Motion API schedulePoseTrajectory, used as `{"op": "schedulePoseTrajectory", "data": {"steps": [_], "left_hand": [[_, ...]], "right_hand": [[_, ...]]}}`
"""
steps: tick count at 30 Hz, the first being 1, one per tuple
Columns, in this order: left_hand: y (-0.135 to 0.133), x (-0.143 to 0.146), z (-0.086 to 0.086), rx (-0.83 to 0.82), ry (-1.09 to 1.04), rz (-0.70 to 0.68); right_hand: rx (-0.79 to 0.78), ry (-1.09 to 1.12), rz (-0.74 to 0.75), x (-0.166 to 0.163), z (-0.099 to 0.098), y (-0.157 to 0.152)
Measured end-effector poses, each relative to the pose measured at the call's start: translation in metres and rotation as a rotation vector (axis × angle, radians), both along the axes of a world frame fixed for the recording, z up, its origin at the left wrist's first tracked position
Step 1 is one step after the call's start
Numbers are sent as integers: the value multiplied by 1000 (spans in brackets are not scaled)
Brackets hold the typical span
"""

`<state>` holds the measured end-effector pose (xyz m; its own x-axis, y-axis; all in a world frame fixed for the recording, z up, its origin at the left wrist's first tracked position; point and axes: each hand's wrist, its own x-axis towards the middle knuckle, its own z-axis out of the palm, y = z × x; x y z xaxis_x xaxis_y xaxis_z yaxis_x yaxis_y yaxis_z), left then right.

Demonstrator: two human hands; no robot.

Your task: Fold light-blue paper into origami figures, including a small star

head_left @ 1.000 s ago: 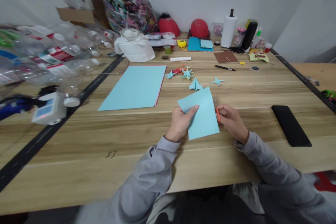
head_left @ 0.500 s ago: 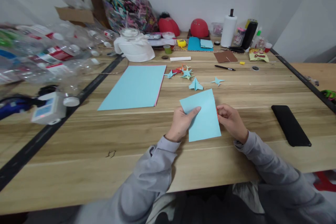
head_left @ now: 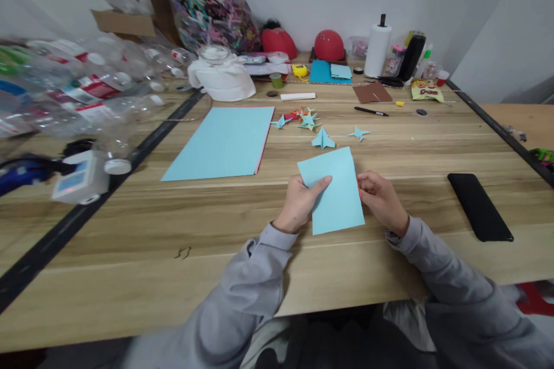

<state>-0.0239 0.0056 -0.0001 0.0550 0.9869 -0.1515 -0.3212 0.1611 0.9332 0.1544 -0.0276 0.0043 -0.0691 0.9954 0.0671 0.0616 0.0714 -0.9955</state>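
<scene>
– "Your left hand [head_left: 298,204] and the paper [head_left: 340,203] have edged right since a second ago, and just an orange sliver of the scissors [head_left: 359,189] shows now."
– "So where's your paper, from the folded plane [head_left: 322,138]?"
– "Just on your side of it, clamped under your left thumb. Your right hand [head_left: 383,199], right of the plane, has its fingers closed on the scissors at the paper's edge."
– "And your pen [head_left: 371,112] lies beyond the plane, rightward."
</scene>
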Motion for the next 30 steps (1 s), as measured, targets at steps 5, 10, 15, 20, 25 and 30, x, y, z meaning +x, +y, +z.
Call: {"op": "schedulePoseTrajectory", "data": {"steps": [5, 10, 15, 20, 25, 30], "left_hand": [[1, -1, -3, 10, -2, 1], [1, -1, -2, 6, -10, -3], [1, -1, 0, 5, -4, 4], [6, -4, -6, 53, 32, 84], [10, -5, -11, 96, 80, 135], [10, -5, -10, 112, 123, 154]], "right_hand": [[26, -46, -28, 1, -5, 2], [16, 7, -77, 0, -4, 2], [-26, 62, -57, -2, 1, 0], [-48, 36, -4, -2, 0, -1], [-46, -10, 39, -2, -3, -1], [-24, -29, 36, -1, -5, 1]]}}
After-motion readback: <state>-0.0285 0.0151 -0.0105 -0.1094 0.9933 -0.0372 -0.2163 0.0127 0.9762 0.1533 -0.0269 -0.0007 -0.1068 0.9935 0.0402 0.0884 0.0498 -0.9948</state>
